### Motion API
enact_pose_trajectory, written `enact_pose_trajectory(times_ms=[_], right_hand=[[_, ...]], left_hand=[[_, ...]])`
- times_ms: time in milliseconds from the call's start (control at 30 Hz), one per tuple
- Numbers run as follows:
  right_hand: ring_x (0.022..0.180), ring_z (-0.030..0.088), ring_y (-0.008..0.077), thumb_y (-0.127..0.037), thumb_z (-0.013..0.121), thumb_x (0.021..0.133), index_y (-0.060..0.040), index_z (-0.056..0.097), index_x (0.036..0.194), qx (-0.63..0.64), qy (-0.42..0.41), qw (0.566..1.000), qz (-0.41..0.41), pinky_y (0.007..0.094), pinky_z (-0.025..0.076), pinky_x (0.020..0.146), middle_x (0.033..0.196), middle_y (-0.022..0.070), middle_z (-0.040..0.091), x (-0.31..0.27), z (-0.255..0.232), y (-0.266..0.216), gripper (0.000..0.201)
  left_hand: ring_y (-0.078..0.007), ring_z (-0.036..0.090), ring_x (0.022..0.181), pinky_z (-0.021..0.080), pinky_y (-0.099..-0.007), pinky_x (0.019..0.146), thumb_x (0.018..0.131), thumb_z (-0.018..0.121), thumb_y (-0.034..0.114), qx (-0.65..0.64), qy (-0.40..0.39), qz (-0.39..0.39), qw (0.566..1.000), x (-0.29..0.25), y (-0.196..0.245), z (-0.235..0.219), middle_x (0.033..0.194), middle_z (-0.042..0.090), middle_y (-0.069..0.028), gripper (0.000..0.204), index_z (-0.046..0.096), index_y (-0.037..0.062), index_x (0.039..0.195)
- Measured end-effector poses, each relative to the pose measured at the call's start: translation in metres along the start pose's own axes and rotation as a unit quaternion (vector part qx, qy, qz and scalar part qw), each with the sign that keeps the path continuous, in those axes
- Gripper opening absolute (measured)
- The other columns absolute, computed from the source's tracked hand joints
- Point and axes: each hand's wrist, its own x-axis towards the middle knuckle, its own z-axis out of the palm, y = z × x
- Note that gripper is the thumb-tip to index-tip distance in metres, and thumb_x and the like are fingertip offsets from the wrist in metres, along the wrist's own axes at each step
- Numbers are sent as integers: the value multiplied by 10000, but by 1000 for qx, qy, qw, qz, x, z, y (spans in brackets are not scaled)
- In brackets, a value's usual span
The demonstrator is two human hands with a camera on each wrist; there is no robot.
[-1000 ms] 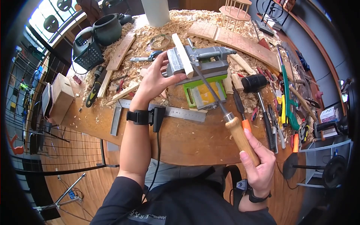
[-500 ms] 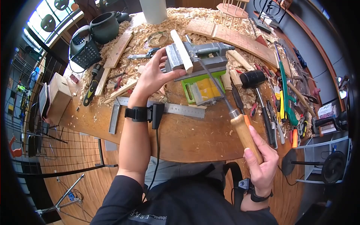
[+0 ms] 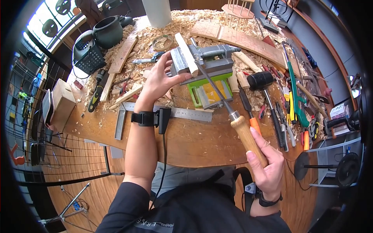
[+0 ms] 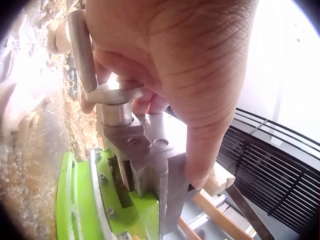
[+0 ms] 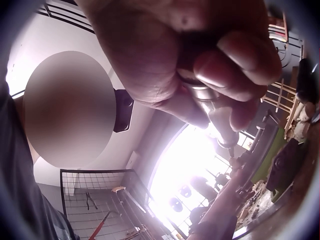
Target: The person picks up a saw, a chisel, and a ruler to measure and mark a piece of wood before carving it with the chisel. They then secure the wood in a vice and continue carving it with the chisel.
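Observation:
A grey metal vise [image 3: 213,64] on a green base [image 3: 200,95] holds a pale wood strip [image 3: 186,53] upright in its jaws. My left hand [image 3: 158,82] grips the vise's near left end, thumb at the foot of the strip; in the left wrist view that hand [image 4: 175,60] wraps over the vise body [image 4: 170,165] by its screw handle [image 4: 82,50]. My right hand [image 3: 268,167] holds the wooden handle [image 3: 248,139] of a long dark metal tool [image 3: 213,83], whose far end meets the strip's right side. In the right wrist view my right hand's fingers [image 5: 240,70] curl round the handle.
Right of the vise lie a black mallet [image 3: 260,80], a green saw [image 3: 297,97] and several hand tools. A steel square [image 3: 190,114] lies in front. Behind are wood shavings, a curved board [image 3: 252,44] and a dark pot [image 3: 108,32]; a wooden box [image 3: 62,101] stands at left.
The tool and right hand dropped back toward me and right, then moved forward and left along the strip's side. My left hand keeps its grip on the vise.

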Motion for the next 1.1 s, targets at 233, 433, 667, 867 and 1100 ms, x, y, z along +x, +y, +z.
enact_pose_trajectory(times_ms=[233,433,667,867,1100], right_hand=[[770,637,152,-102,628,849,54,566,1300,-30,34,998,-43,270,481,737,1019,188,701,5,10,2,481],[1072,655,367,-54,631,864,78,550,1287,-30,0,999,-15,368,501,912,1184,266,638,9,11,-3,451],[877,687,335,-55,641,862,62,559,1291,-29,16,998,-58,359,518,810,1000,259,672,19,17,-3,452],[856,687,334,-56,642,860,48,569,1289,-44,34,995,-82,357,518,796,989,257,674,26,20,-2,447],[976,685,324,-55,646,857,52,589,1261,-63,66,991,-97,356,515,842,1100,254,667,34,12,-1,422]], left_hand=[[-336,512,1273,412,-450,1069,688,853,400,-12,-3,0,1000,0,0,0,1319,554,-226,960,382,-7,1419],[-348,517,1266,417,-444,1062,686,853,401,-15,-3,10,1000,0,-1,0,1313,548,-255,965,377,-8,1420],[-333,516,1267,422,-437,1056,690,849,403,2,1,7,1000,0,-2,0,1312,557,-223,957,385,-15,1414],[-331,517,1266,422,-437,1050,693,847,396,13,7,10,1000,-1,3,0,1310,560,-222,937,397,-9,1408],[-338,530,1259,414,-446,1050,687,832,408,16,20,11,1000,-2,2,-1,1289,582,-250,930,409,31,1424]])
